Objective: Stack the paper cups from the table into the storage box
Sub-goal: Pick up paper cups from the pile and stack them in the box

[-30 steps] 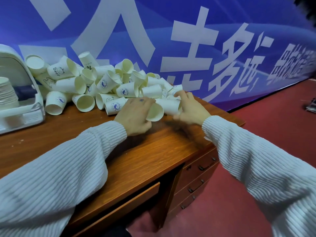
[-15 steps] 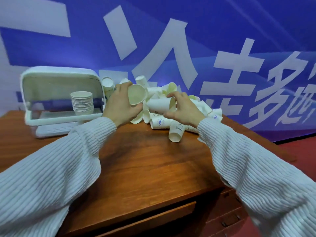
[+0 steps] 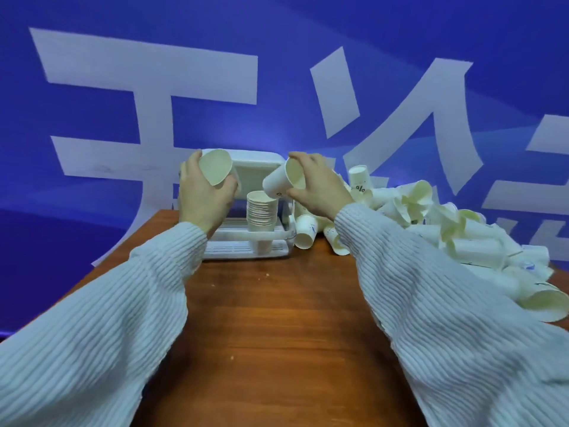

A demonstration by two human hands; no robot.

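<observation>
Head view: The left hand [image 3: 204, 192] grips one paper cup [image 3: 215, 166], mouth tilted toward the camera. The right hand [image 3: 317, 186] grips a second cup [image 3: 281, 181], tilted with its base angled down toward the stack of nested cups [image 3: 261, 212]. That stack stands upright inside the white storage box [image 3: 246, 248], whose lid [image 3: 255, 163] is raised behind it. Both held cups hover above the box; the right one is just above the stack's top rim. A large pile of loose cups [image 3: 446, 229] lies on the desk [image 3: 277, 334] to the right of the box.

The step in hand appears to be the delivery of two cups to the stack. The next move calls for turning the right cup base-down, centring it over the top rim and seating it, followed by the left cup.

Small dark lettering on some cups is too blurred to read reliably. The blue backdrop [image 3: 92, 149] carries large white Chinese characters, only partly in view.
</observation>
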